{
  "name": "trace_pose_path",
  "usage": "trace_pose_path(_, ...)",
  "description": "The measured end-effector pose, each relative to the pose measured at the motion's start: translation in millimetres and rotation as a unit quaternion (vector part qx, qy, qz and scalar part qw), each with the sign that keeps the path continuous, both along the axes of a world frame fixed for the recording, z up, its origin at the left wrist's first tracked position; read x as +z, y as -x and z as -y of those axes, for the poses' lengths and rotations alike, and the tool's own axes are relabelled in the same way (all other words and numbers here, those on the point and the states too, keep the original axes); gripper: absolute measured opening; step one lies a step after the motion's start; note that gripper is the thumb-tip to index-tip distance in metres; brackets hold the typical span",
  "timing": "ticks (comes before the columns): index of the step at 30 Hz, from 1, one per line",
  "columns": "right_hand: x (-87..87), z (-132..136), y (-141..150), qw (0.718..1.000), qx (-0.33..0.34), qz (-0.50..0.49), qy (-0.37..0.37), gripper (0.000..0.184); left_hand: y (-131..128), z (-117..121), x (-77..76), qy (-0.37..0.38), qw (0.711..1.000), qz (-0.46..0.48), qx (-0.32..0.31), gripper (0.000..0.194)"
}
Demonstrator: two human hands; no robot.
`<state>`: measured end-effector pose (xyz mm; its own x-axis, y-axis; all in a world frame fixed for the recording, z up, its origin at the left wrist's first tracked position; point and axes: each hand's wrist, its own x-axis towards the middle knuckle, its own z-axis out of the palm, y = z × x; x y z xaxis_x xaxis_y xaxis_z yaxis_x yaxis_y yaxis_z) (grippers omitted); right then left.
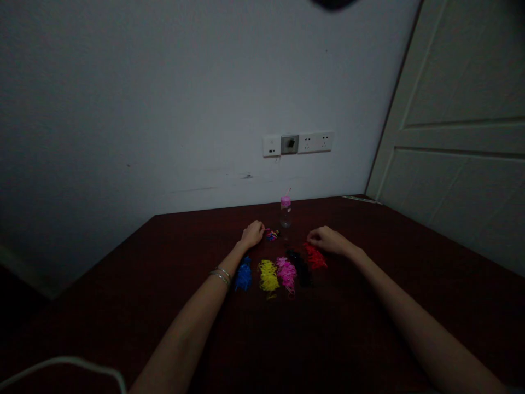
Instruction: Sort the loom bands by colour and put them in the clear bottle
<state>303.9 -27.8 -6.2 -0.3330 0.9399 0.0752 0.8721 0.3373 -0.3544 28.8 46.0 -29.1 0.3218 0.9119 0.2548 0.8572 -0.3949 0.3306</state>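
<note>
My left hand (253, 234) rests on the table with its fingers closed, their tips beside a small mixed-colour heap of what look like rubber bands (272, 235). Whatever those fingers pinch is too small to make out. At the far end of the red rubber bands (315, 257), my right hand (326, 239) has its fingers pressed together; anything between them is hidden. Between my arms lie separate piles of blue bands (243, 273), yellow bands (269, 275), pink bands (286, 273) and black bands (301, 268).
A clear bottle with a pink lid (285, 212) stands upright behind the piles. The dark red table (328, 334) meets a wall with sockets (315, 143). A panelled white door (459, 142) borders the right side, and a white cable (69, 360) crosses the lower left corner.
</note>
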Motion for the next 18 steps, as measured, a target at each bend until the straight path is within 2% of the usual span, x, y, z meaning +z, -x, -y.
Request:
trace_pose_path(3, 0.3, 0, 0, 1.000, 0.000, 0.009, -0.008, 0.021, 1, -2, -0.4, -0.015, 0.998, 0.060, 0.015, 0.016)
trace_pose_path(6, 0.3, 1, -1, 1.000, 0.002, 0.013, -0.008, 0.021, 2, -7, 7.5, -0.042, 0.992, 0.117, 0.031, 0.015)
trace_pose_path(9, -0.2, 0, -2, 1.000, 0.002, 0.014, -0.007, 0.022, 6, -8, 23.5, -0.069, 0.986, 0.147, 0.037, 0.016)
trace_pose_path(14, -1.7, -1, -1, 1.000, 0.007, 0.013, -0.017, 0.022, 17, 0, 52.1, -0.105, 0.983, 0.150, 0.010, 0.014)
trace_pose_path(18, -3.0, -1, -1, 1.000, 0.012, 0.017, -0.022, 0.023, 23, 10, 66.3, -0.138, 0.977, 0.164, -0.016, 0.015)
